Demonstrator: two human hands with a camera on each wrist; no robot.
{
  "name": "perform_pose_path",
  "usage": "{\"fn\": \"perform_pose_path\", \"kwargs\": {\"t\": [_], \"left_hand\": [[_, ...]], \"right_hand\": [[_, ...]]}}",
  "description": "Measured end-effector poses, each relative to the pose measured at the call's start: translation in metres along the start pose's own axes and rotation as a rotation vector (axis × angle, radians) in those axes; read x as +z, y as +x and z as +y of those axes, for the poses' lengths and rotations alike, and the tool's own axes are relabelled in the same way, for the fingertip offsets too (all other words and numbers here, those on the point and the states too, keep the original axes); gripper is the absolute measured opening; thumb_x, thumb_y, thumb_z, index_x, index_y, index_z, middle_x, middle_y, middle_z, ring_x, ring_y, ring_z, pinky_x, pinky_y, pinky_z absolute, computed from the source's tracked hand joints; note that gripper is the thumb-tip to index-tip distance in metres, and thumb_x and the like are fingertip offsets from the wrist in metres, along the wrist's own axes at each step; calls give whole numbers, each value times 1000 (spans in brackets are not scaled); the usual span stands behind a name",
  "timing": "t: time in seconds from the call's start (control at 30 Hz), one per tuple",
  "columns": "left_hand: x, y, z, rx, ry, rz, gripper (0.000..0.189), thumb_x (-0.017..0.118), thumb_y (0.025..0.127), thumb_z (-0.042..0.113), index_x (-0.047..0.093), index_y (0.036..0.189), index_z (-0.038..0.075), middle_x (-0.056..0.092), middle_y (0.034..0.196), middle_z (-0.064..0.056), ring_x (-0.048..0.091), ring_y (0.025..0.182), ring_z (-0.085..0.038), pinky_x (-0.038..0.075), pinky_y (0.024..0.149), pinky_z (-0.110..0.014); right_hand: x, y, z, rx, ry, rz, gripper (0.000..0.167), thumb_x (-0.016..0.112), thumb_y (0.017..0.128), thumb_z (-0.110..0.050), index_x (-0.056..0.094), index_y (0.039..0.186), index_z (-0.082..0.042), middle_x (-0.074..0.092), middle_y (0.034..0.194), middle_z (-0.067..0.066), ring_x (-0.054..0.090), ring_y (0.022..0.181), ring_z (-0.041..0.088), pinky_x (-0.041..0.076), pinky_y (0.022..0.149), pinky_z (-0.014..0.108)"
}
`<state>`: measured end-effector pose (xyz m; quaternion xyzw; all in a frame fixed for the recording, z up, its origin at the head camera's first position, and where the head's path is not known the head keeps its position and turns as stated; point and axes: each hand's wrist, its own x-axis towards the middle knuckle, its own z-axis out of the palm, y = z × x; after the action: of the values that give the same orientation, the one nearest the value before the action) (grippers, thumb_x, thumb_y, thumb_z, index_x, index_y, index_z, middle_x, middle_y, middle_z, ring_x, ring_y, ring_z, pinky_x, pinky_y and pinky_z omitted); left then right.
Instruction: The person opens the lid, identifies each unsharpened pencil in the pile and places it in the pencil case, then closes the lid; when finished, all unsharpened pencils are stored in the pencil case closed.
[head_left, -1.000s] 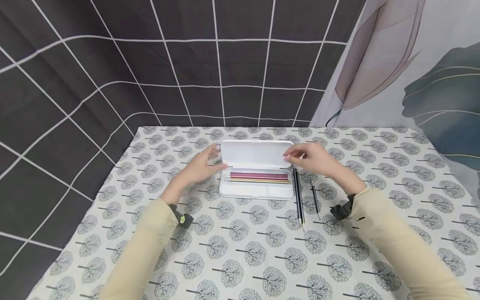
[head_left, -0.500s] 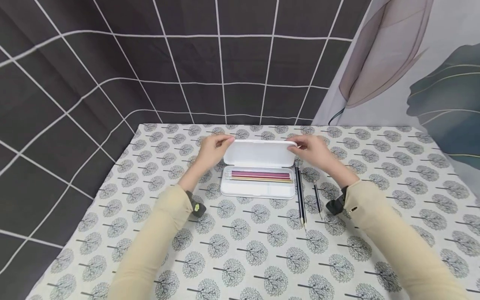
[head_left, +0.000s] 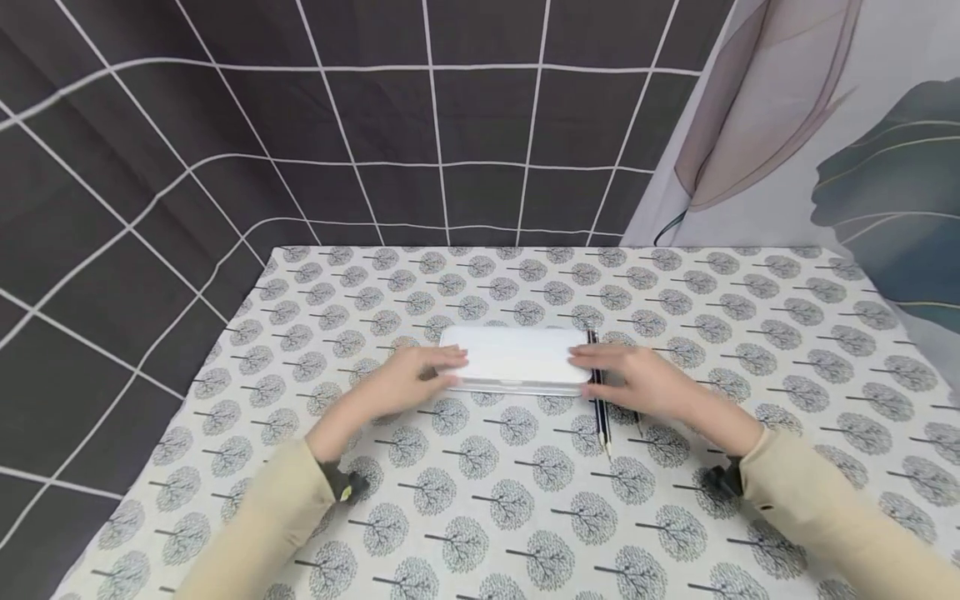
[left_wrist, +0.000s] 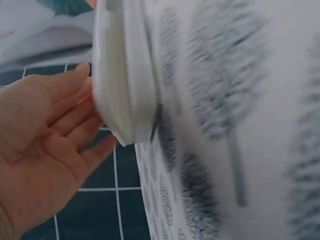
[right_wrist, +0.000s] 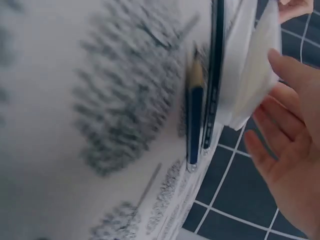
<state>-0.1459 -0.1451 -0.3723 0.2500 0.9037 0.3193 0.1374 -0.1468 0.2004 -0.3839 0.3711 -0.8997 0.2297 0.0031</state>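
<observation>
A white pencil case (head_left: 510, 354) lies in the middle of the table, its lid lowered over the base. A narrow gap still shows between lid and base in the left wrist view. The left hand (head_left: 411, 382) touches the lid's left end with straight fingers, its thumb near the front edge. At the opposite end, the fingertips of the right hand (head_left: 641, 382) rest on the lid. In the right wrist view that hand's fingers are spread loosely beside the case (right_wrist: 240, 70). The pencils inside the case are hidden under the lid.
Dark long pencils (head_left: 601, 417) lie along the case's right end, under the right hand. A short dark pencil (right_wrist: 195, 120) lies beside them. The cloth with tree prints (head_left: 480, 517) covers the table; a dark checked curtain (head_left: 487, 117) hangs behind.
Both hands gripped the raised lid's upper corners half a second ago. The lid has since swung forward and down over the pencils, and both hands moved toward the person with it.
</observation>
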Motion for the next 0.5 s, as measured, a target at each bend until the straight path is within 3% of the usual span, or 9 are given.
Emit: {"fn": "perform_pose_path", "kwargs": {"t": [0.1, 0.3, 0.43, 0.5], "left_hand": [[7, -8, 2, 22, 52, -52, 44, 58, 92, 25, 52, 132, 9, 39, 145, 0, 32, 136, -22, 20, 114, -44], [13, -10, 1, 51, 139, -73, 49, 58, 92, 25, 46, 136, 6, 32, 148, -2, 27, 138, -21, 20, 114, -42], [12, -7, -4, 46, 107, -65, 49, 58, 92, 27, 47, 135, 8, 34, 147, 0, 29, 138, -21, 20, 114, -43], [12, -5, -10, 29, 78, -21, 48, 53, 94, 29, 45, 138, 11, 32, 149, 0, 28, 138, -22, 19, 115, -44]], "right_hand": [[4, -4, -4, 20, -8, -75, 50, 68, 85, -30, 57, 127, -6, 49, 137, 11, 48, 124, 33, 37, 103, 51], [8, -5, -6, 55, -17, -93, 51, 65, 87, -29, 53, 130, -6, 44, 141, 10, 44, 128, 30, 34, 106, 49], [9, -6, -5, 55, -9, -83, 52, 64, 88, -29, 51, 132, -4, 42, 142, 12, 41, 130, 33, 31, 108, 51], [9, -7, -3, 76, -18, -57, 56, 62, 89, -32, 47, 135, -3, 39, 144, 15, 37, 131, 36, 27, 109, 54]]}}
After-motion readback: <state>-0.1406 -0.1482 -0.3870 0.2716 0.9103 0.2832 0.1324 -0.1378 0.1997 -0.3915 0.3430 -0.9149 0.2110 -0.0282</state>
